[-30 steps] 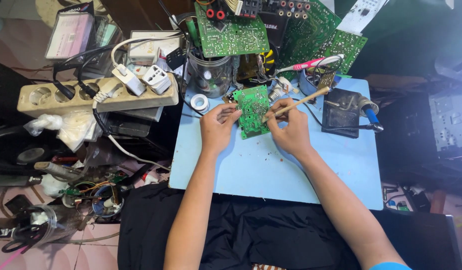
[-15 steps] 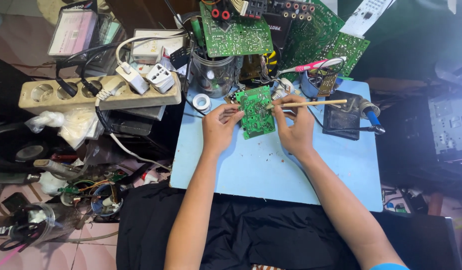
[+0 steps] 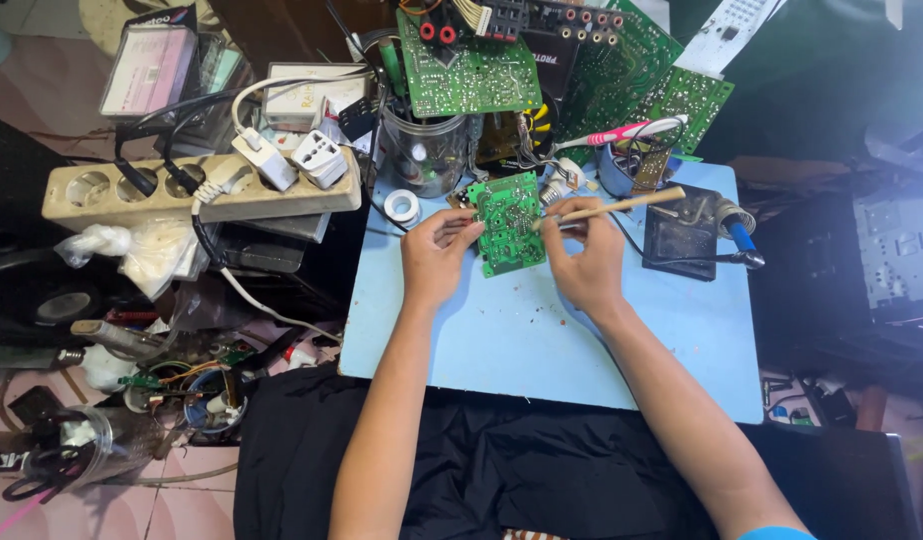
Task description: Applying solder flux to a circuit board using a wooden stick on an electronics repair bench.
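- A small green circuit board (image 3: pixel 510 222) is held above the light blue work mat (image 3: pixel 542 330), near its far edge
- Its left edge is pinched by the left hand (image 3: pixel 434 260)
- A wooden-handled tool (image 3: pixel 612 207) is gripped by the right hand (image 3: pixel 582 262); its tip seems to meet the board, though this is unclear
- A solder spool (image 3: pixel 401 207) lies just beside

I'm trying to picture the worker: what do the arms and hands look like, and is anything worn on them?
Both forearms are bare, and the left hand and right hand wear no gloves, rings or watch that I can see. Only a bright blue sleeve edge shows on the right arm.
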